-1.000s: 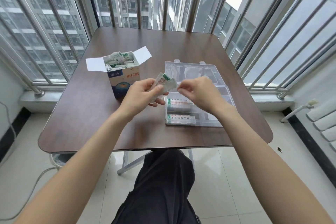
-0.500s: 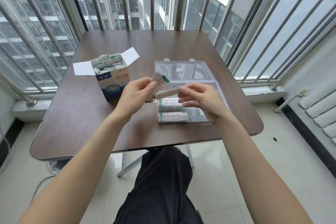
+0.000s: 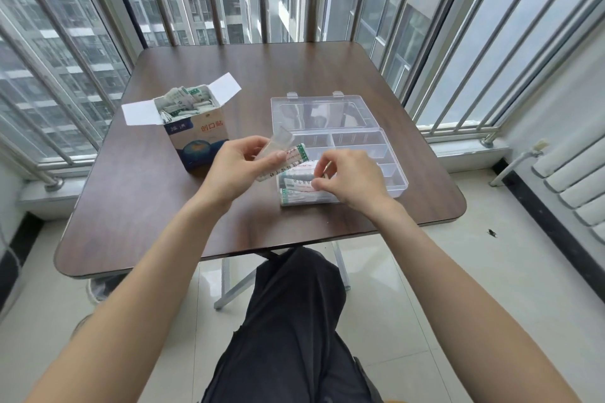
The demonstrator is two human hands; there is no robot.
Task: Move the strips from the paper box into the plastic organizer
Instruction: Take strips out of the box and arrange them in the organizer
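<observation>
An open paper box [image 3: 199, 134] full of white and green strips [image 3: 183, 101] stands on the left of the brown table [image 3: 147, 216]. To its right lies a clear plastic organizer [image 3: 389, 154] with its lid folded back; several strips lie in its near-left compartments [image 3: 296, 198]. My left hand [image 3: 235, 170] holds a small bundle of strips [image 3: 288, 160] above the organizer's left edge. My right hand [image 3: 347, 178] pinches one strip at the bundle's right end, over the organizer.
Metal window bars surround the table on the left, back and right. A white radiator [image 3: 582, 180] hangs at the far right. My dark-trousered legs [image 3: 294, 330] reach under the table's near edge. The organizer's right compartments hold nothing.
My right hand has moved down and closer to the bundle, now pinching a strip just above the organizer. The left hand has tilted the bundle flatter.
</observation>
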